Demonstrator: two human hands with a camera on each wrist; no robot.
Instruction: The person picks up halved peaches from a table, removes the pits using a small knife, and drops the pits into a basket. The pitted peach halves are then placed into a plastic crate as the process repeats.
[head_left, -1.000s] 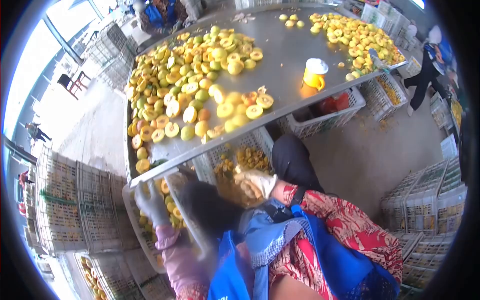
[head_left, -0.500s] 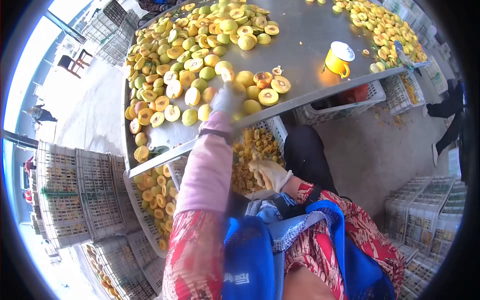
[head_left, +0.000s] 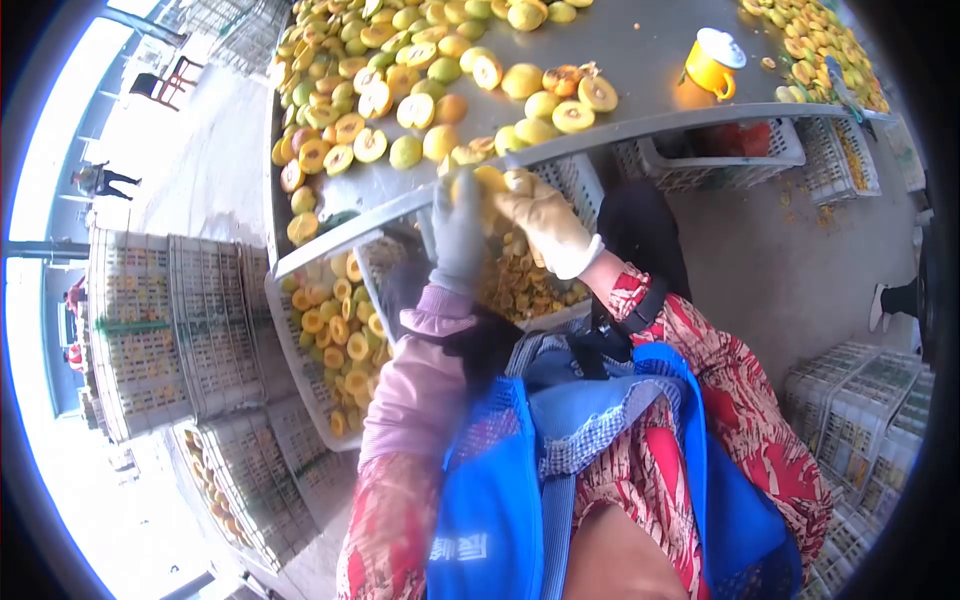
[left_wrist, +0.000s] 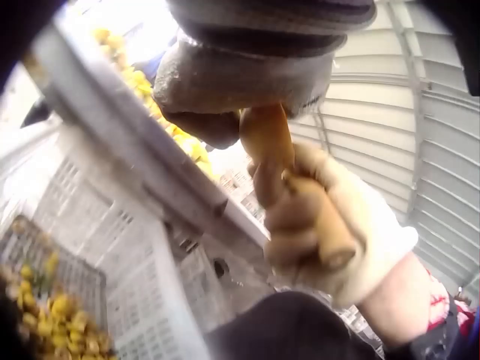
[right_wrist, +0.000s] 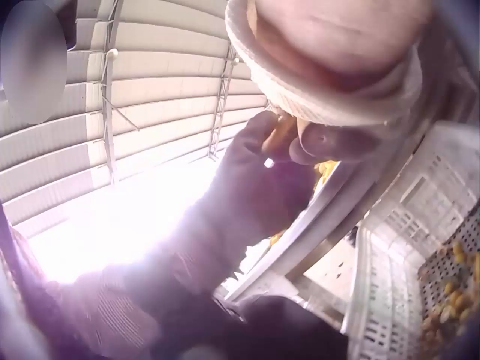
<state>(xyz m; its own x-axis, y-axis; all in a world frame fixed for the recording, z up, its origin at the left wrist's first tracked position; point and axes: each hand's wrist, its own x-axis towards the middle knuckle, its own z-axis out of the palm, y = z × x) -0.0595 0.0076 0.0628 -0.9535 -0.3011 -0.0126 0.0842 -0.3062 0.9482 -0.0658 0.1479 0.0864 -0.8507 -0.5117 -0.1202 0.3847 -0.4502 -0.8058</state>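
My left hand (head_left: pixel 458 235), in a grey glove, holds a yellow peach (head_left: pixel 488 182) at the table's front edge. In a cream glove, my right hand (head_left: pixel 550 228) meets it from the other side, its fingertips right at the fruit. The left wrist view shows the peach (left_wrist: pixel 266 139) between both hands. There, my right hand (left_wrist: pixel 367 217) grips a short wooden handle (left_wrist: pixel 330 225); whatever tip it has is hidden. Many halved peaches (head_left: pixel 415 110), some with stones showing, are spread on the metal table (head_left: pixel 640 60) just beyond the hands.
A crate of hollowed peach halves (head_left: pixel 340 330) stands at lower left. Below the hands, a white basket (head_left: pixel 580 185) contains yellow scraps. A yellow mug (head_left: pixel 712 65) with a white lid stands on the table. Stacked crates (head_left: pixel 140 330) rise at the left.
My left hand went from the lower-left crate up to the peaches on the table, then back to the edge with a peach. My right hand rose from over the scrap basket to meet it.
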